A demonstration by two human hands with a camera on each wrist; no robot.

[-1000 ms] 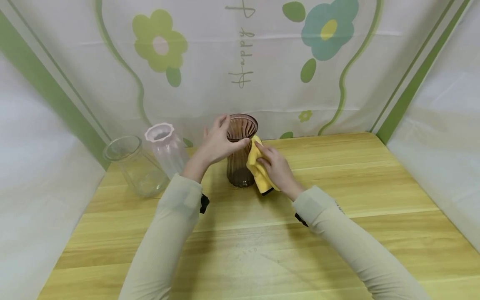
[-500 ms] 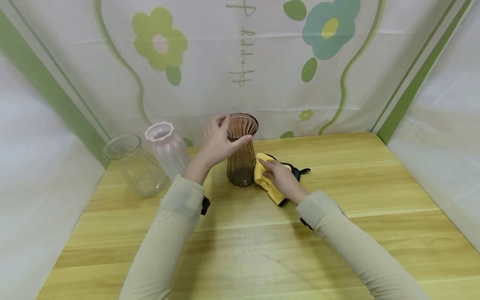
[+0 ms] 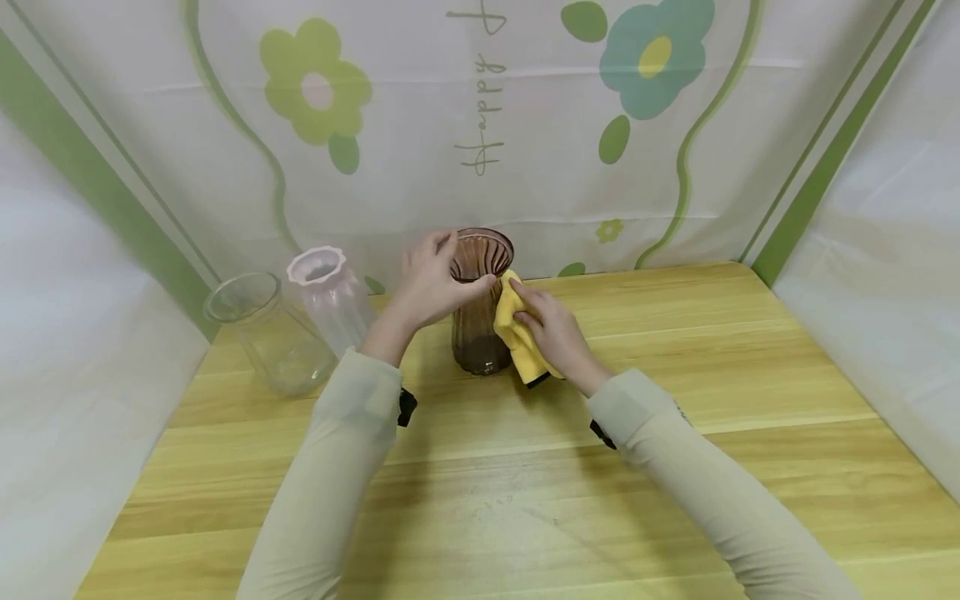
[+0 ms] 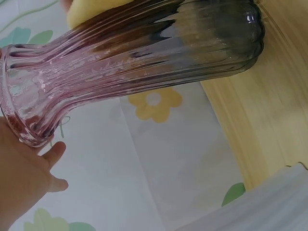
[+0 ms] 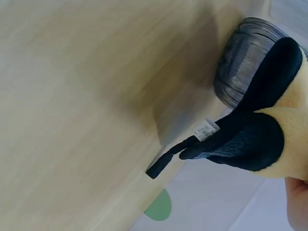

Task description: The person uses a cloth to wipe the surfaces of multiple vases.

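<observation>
A ribbed glass vase [image 3: 480, 333], purplish-brown at the flared top and smoky grey below, stands upright on the table. My left hand [image 3: 431, 287] holds it by the rim, the thumb along the near side. In the left wrist view, part of that hand [image 4: 21, 175] lies at the rim of the vase [image 4: 134, 57]. My right hand [image 3: 553, 333] pinches a yellow cloth [image 3: 517, 337] against the right side of the vase, just under the rim. The right wrist view shows the cloth's dark edging and loop [image 5: 166, 161] hanging beside the vase base [image 5: 248, 60].
To the left stand a clear glass vase [image 3: 281, 350] and a pinkish-white fluted vase [image 3: 333, 300], close to my left forearm. Behind the wooden table [image 3: 487, 517] hangs a white curtain [image 3: 420, 100] printed with flowers.
Half a second ago the cloth and my right hand were lower, near the vase's base; now they are back up under the rim. My left hand has stayed at the rim.
</observation>
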